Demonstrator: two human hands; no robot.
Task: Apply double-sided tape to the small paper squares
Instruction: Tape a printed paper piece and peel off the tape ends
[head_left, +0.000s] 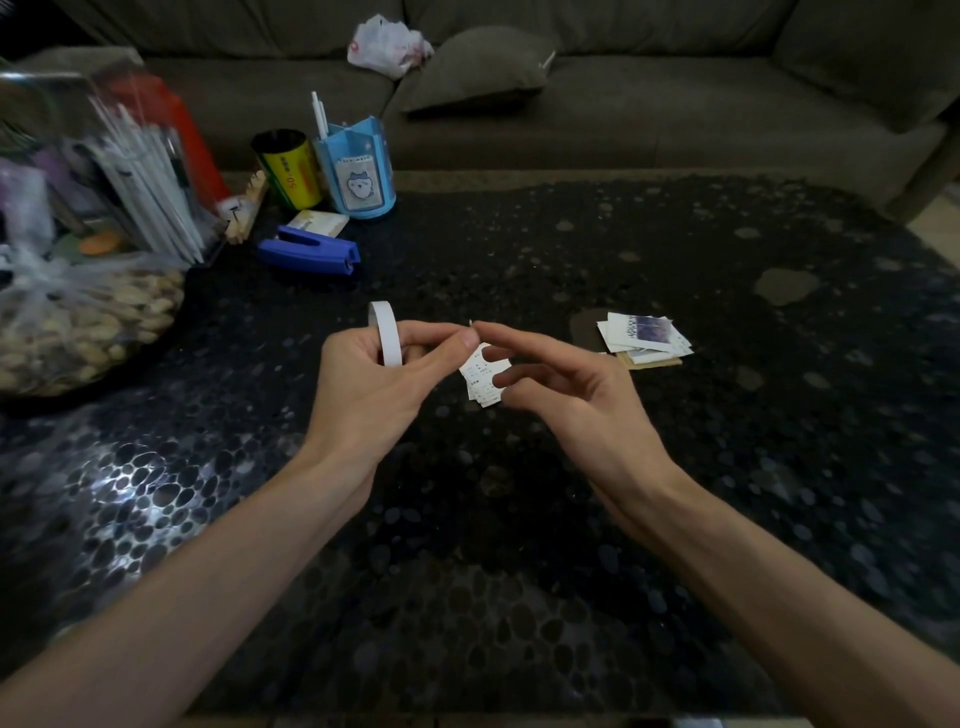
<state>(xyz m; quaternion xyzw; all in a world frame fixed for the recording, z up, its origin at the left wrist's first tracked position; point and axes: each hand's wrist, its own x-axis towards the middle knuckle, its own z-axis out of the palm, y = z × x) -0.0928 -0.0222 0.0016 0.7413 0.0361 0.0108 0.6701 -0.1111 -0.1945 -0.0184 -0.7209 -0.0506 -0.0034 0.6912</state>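
While it is held, tape roll (387, 338) stands edgewise.

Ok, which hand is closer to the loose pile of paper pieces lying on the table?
Right. The right hand, holding a few slips, is just left of the paper pile; the left hand, gripping the tape roll, is farther left.

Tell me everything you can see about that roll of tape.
The tape roll is a thin white ring with a matte, paper-like outer face, standing on edge above the dark table. The left hand holds it, fingers curled through or round it. Whether a strip is pulled free is too small to tell.
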